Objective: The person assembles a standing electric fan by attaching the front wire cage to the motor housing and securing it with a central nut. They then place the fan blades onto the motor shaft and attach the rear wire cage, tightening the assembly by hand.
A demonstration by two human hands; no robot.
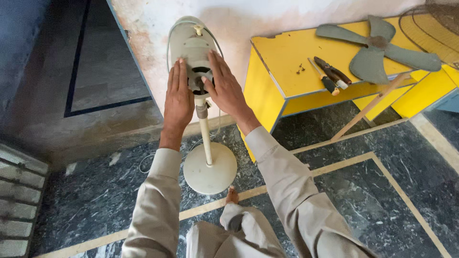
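My left hand (178,91) and right hand (224,86), both open-palmed, press flat against the fan motor housing (191,48), steadying it on its pedestal stand (206,143); detached blade (377,48) rests on the yellow desk (282,57) at right.

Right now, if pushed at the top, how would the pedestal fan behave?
Probably top-heavy: the motor housing sits on a thin pole above a small round base, so it may tip. Both hands, left and right, steady it.

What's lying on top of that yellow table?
On the yellow table lie a detached grey-green fan blade, pliers, a screwdriver and a few small dark screws. A wire fan guard sits at its far right end, partly cut off by the picture's edge.
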